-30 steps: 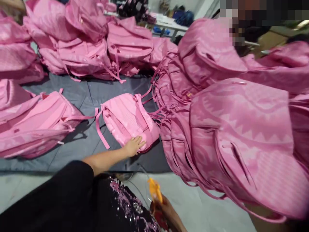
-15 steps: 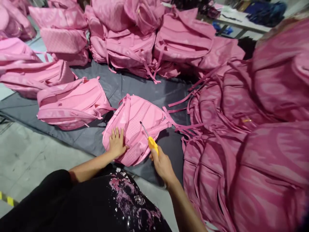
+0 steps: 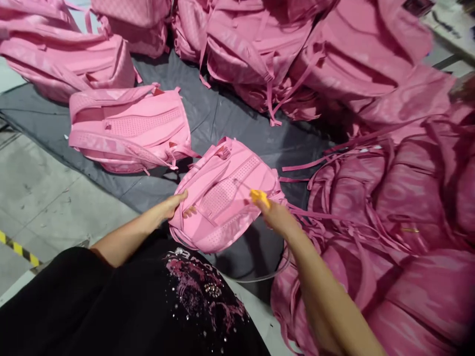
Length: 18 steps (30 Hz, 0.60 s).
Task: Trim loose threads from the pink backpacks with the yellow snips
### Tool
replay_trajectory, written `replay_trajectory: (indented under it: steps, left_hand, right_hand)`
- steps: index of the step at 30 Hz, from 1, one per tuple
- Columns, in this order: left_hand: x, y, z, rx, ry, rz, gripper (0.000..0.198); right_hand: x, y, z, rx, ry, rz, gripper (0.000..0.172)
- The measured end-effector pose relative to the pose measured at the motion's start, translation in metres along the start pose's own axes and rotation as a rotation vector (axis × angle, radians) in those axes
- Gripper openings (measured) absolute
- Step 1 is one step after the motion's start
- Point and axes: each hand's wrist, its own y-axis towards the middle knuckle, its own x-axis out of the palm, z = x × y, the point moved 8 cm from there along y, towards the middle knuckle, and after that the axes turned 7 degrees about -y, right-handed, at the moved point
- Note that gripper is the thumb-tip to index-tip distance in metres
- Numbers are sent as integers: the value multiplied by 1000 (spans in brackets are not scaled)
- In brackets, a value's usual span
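A pink backpack [image 3: 222,198] lies in front of me, its perforated back panel and shoulder straps facing up. My left hand [image 3: 180,205] grips its left edge by a strap, and the strap partly covers the fingers. In my right hand [image 3: 276,215] is a yellow air blow gun [image 3: 260,198], held over the right part of the bag. Its thin nozzle points left across the back panel and is blurred. A clear hose [image 3: 260,281] curves below that hand; where it joins the gun is hidden.
Another pink backpack [image 3: 129,128] lies just to the left on the dark padded cover [image 3: 200,113]. Stacked pink bags [image 3: 256,49] line the back. A large heap of them [image 3: 415,207] crowds the right side, with loose straps trailing toward me. Yellow-black tape [image 3: 18,249] marks the floor.
My left hand has gone from lying flat on the bag to gripping its edge. The right hand has moved the blow gun up and right, and the view has shifted closer.
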Motion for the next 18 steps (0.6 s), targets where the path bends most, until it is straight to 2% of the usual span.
replay_trajectory:
  steps: [2, 3, 4, 6, 7, 8, 10, 11, 13, 14, 16, 18]
  left_hand:
    - [-5, 5, -1, -85, 15, 114, 64]
    - [-5, 6, 2, -53, 73, 167, 63]
    - [-2, 6, 9, 33, 182, 214, 62]
    - [12, 0, 29, 321, 539, 308, 60]
    - [25, -6, 36, 457, 757, 341, 61]
    - [37, -12, 39, 542, 971, 363, 64]
    - [56, -19, 33, 577, 1304, 395, 75]
    - [64, -23, 28, 587, 1407, 403, 78]
    - [88, -34, 18, 710, 1529, 361, 78]
    - [105, -40, 9, 803, 1561, 297, 76]
    - [138, -45, -18, 916, 1599, 84, 78]
    - [159, -35, -51, 841, 1644, -75, 90]
  right_hand:
    - [-4, -11, -5, -53, 23, -50, 57]
    - [-8, -15, -9, -93, 34, -42, 58]
    - [-16, -19, -12, -108, 34, 6, 59]
    - [-32, -27, -11, -66, -3, 143, 58]
    - [-36, -30, -8, -49, -17, 155, 57]
    - [-35, -34, -5, -43, -25, 112, 55]
    - [-36, -40, 8, -6, -62, 25, 51]
    - [-44, -43, 21, 71, -120, 74, 52]
    - [-71, -52, 46, 268, -286, 275, 55]
    - [-78, -55, 54, 317, -350, 313, 55]
    - [-73, -55, 59, 288, -384, 225, 51]
    - [-64, -60, 61, 253, -377, 166, 51]
